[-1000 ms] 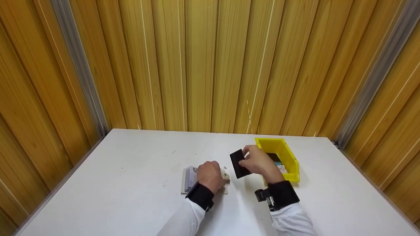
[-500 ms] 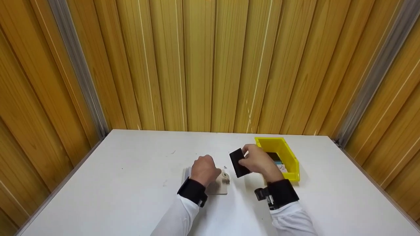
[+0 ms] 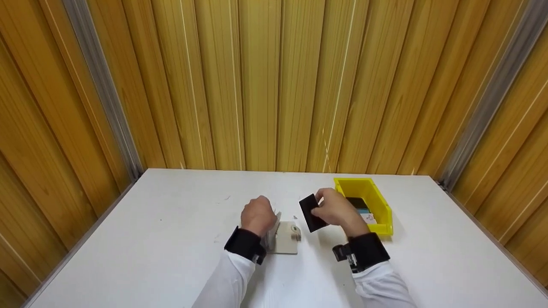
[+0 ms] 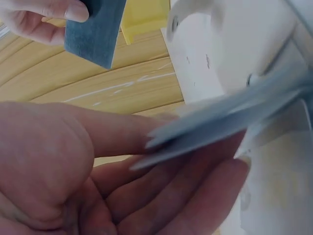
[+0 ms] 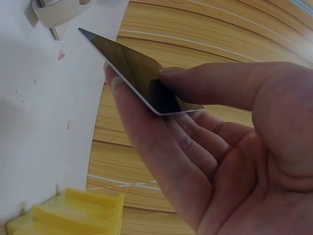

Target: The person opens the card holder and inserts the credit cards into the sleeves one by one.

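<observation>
A cream card holder point(image 3: 286, 240) lies spread out on the table in the head view, its snap strap point(image 3: 296, 232) at the right. My left hand point(image 3: 257, 216) pinches a few of its clear plastic sleeves point(image 4: 210, 122) between thumb and fingers, lifting them off the right cover. These sleeves look blurred in the left wrist view. To the right, my right hand point(image 3: 336, 208) holds a black card point(image 3: 310, 214) by its edge, thumb on one face and fingers behind. The card is tilted and raised above the table, apart from the holder. My left hand hides the holder's left part.
A yellow bin point(image 3: 382, 209) stands right of the holder, behind my right forearm. Inside it lie several cards, including a dark one point(image 3: 356, 203) and a white one point(image 3: 368, 218). Wood-patterned walls point(image 3: 261, 85) border the white table point(image 3: 180, 239) at the back and sides.
My left hand has moved left and up from over the holder, turning sleeves leftward and exposing the right cover. My right hand keeps the black card in nearly the same place.
</observation>
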{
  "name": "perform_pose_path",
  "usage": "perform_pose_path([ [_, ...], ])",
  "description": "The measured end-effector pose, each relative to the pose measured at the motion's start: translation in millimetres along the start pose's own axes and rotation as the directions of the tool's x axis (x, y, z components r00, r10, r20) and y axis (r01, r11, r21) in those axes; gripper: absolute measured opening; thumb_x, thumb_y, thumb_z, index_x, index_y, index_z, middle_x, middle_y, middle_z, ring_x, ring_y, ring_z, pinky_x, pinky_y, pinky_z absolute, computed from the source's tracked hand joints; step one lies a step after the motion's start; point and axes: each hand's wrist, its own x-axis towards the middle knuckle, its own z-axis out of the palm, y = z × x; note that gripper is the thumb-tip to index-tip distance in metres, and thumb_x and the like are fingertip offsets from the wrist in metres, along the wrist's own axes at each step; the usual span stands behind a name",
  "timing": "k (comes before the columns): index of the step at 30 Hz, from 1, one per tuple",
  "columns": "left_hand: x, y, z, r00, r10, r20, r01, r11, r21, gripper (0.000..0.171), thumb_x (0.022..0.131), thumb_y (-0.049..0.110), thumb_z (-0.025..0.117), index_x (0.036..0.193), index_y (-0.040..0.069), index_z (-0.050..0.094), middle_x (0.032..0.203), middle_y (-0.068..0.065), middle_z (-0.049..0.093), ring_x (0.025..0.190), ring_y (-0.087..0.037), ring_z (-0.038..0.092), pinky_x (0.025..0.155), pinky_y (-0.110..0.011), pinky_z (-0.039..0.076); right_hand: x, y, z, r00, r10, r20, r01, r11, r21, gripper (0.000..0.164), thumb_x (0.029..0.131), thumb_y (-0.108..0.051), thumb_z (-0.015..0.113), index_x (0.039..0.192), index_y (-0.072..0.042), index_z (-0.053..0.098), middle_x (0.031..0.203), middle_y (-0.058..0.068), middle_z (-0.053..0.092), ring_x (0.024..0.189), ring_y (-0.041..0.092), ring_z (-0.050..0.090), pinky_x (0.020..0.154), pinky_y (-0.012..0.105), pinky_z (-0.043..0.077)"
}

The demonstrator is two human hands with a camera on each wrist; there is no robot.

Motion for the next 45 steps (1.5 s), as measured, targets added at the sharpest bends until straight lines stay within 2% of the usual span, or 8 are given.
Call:
perform_pose_path([
  [6, 4.2, -9.3, -1.3, 0.999, -0.036, 0.024, 0.038, 0.996, -0.082, 0.029, 0.093, 0.027, 0.072, 0.093, -0.002, 0.074, 0.081, -0.014, 0.073, 0.064, -0.021, 0.064, 0.057, -0.033, 0.050, 2, 1, 2, 1.000, 0.001, -0.023, -0.001, 1.000, 0.002, 0.022, 0.088, -0.011, 0.068, 0.107, -0.001, 0.064, 0.093, 0.014, 0.072, 0.076, 0.020, 0.066, 0.069, 0.031, 0.053],
  [13, 5.4, -16.2, -3.3, 0.996, 0.003, 0.090, 0.008, 0.992, -0.125, 0.031, 0.095, 0.026, 0.068, 0.083, -0.002, 0.073, 0.074, -0.014, 0.070, 0.058, -0.023, 0.062, 0.051, -0.029, 0.044, 3, 0, 4, 1.000, -0.007, -0.027, 0.007, 1.000, 0.022, 0.025, 0.090, -0.013, 0.068, 0.111, 0.000, 0.064, 0.095, 0.014, 0.072, 0.075, 0.019, 0.066, 0.067, 0.030, 0.054],
  [15, 5.5, -16.9, -4.3, 0.993, -0.004, 0.117, 0.019, 0.992, -0.127, 0.029, 0.095, 0.023, 0.068, 0.080, -0.001, 0.072, 0.071, -0.013, 0.068, 0.057, -0.022, 0.059, 0.049, -0.028, 0.042, 3, 0, 6, 1.000, 0.000, -0.022, 0.000, 1.000, 0.021, 0.025, 0.090, -0.014, 0.068, 0.111, 0.000, 0.064, 0.097, 0.014, 0.072, 0.075, 0.019, 0.066, 0.068, 0.030, 0.055],
  [20, 7.1, -18.6, -8.2, 0.987, -0.041, 0.153, 0.056, 0.994, -0.093, 0.004, 0.084, -0.001, 0.068, 0.081, -0.003, 0.070, 0.067, -0.012, 0.064, 0.053, -0.021, 0.057, 0.041, -0.028, 0.041, 5, 1, 10, 1.000, 0.017, 0.003, -0.017, 0.998, 0.063, 0.022, 0.091, -0.013, 0.069, 0.109, -0.001, 0.065, 0.098, 0.015, 0.073, 0.076, 0.019, 0.067, 0.069, 0.033, 0.059],
  [22, 8.4, -20.6, -10.9, 0.989, -0.048, 0.138, 0.059, 0.995, -0.079, 0.006, 0.080, -0.006, 0.066, 0.083, -0.003, 0.070, 0.068, -0.012, 0.064, 0.054, -0.022, 0.056, 0.041, -0.028, 0.041, 8, 1, 12, 1.000, 0.024, 0.017, -0.026, 0.993, 0.112, 0.021, 0.092, -0.013, 0.068, 0.109, -0.001, 0.064, 0.100, 0.016, 0.073, 0.076, 0.019, 0.068, 0.070, 0.034, 0.061],
  [31, 12.9, -43.4, -17.8, 0.995, -0.065, 0.078, 0.074, 0.989, -0.129, 0.015, 0.074, 0.002, 0.076, 0.088, -0.003, 0.071, 0.077, -0.012, 0.065, 0.066, -0.024, 0.058, 0.053, -0.029, 0.043, 17, 5, 31, 0.998, 0.061, -0.017, -0.053, 0.952, 0.300, 0.022, 0.091, -0.013, 0.073, 0.106, 0.001, 0.068, 0.093, 0.014, 0.072, 0.077, 0.017, 0.069, 0.070, 0.030, 0.062],
  [38, 15.5, -59.0, -22.2, 0.988, -0.062, 0.141, 0.086, 0.982, -0.170, 0.008, 0.075, 0.002, 0.077, 0.078, -0.003, 0.072, 0.065, -0.009, 0.068, 0.054, -0.016, 0.059, 0.050, -0.024, 0.045, 16, -3, 49, 0.993, 0.101, 0.059, -0.117, 0.891, 0.440, 0.022, 0.095, -0.010, 0.068, 0.111, 0.005, 0.069, 0.096, 0.015, 0.069, 0.073, 0.017, 0.069, 0.067, 0.028, 0.062],
  [45, 20.9, -67.6, -24.5, 0.980, -0.077, 0.183, 0.113, 0.975, -0.193, 0.006, 0.074, 0.003, 0.077, 0.072, -0.001, 0.073, 0.062, -0.009, 0.071, 0.050, -0.014, 0.062, 0.051, -0.025, 0.050, 18, -7, 69, 0.990, 0.113, 0.080, -0.138, 0.876, 0.462, 0.028, 0.093, 0.001, 0.064, 0.119, 0.009, 0.063, 0.104, 0.020, 0.067, 0.073, 0.017, 0.068, 0.066, 0.027, 0.061],
])
